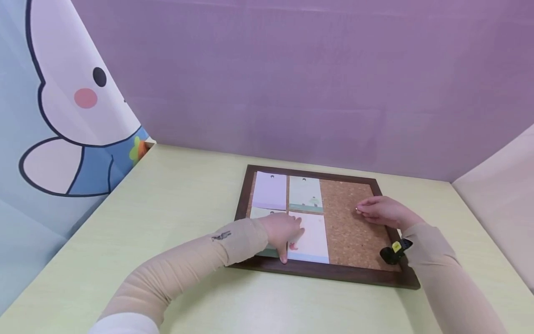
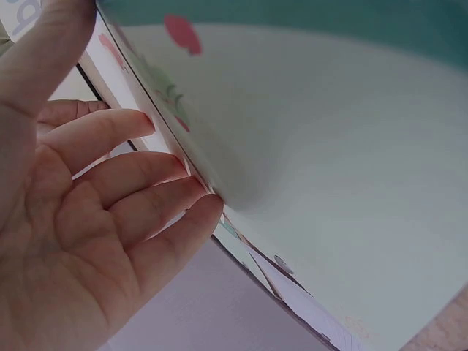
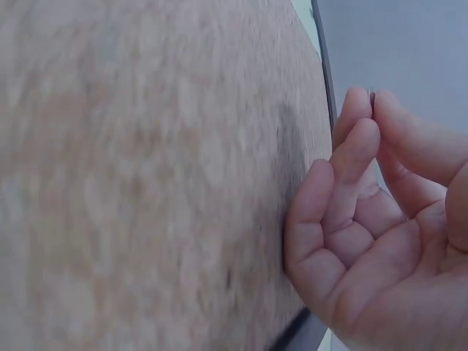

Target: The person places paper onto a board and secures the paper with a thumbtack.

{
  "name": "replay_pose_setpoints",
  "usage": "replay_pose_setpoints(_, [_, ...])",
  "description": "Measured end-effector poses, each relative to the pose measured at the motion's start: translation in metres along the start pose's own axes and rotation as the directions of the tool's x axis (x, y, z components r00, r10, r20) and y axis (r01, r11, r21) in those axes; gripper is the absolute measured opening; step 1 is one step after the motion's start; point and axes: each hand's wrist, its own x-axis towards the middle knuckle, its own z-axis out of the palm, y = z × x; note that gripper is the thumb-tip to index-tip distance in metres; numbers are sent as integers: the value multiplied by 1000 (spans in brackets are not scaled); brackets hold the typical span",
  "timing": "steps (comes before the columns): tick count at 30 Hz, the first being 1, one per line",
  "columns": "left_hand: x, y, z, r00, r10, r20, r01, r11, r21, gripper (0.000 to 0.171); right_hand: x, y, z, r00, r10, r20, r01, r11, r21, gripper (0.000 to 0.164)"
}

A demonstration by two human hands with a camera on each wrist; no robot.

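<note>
A cork board [image 1: 348, 236] in a dark wooden frame lies on the table, with several paper cards on its left part. My left hand [image 1: 283, 230] spreads over the lower cards, thumb at the near frame edge. In the left wrist view its fingertips [image 2: 212, 201] touch the paper, fingers loosely extended. The lower right card [image 1: 310, 234] has a red print; the lower left one is partly hidden by the hand. Over the bare cork on the right, my right hand [image 1: 385, 212] pinches a small thumbtack [image 3: 372, 102], seen edge-on between thumb and index finger.
Upper cards, one lilac [image 1: 269, 192] and one pale green [image 1: 304, 192], each carry a round metal tack head at the top. A black strap with a yellow tag [image 1: 396, 247] sits at the right wrist. A purple cloth [image 1: 292, 93] hangs behind the table [image 1: 187, 185].
</note>
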Motion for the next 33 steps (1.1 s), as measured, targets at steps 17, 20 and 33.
replay_pose_setpoints(17, [1,-1,1,1000,7,-4,-7,1000,8,82,23,-29,39,1000,0,19,0,999,-42,32])
replay_pose_setpoints(20, [2,-1,1,1000,12,-5,-11,1000,15,81,27,-33,45,1000,8,16,-7,999,-48,31])
replay_pose_setpoints(33, [5,-3,2,1000,19,-4,-19,999,41,82,40,-55,72,994,107,7,-104,980,-170,33])
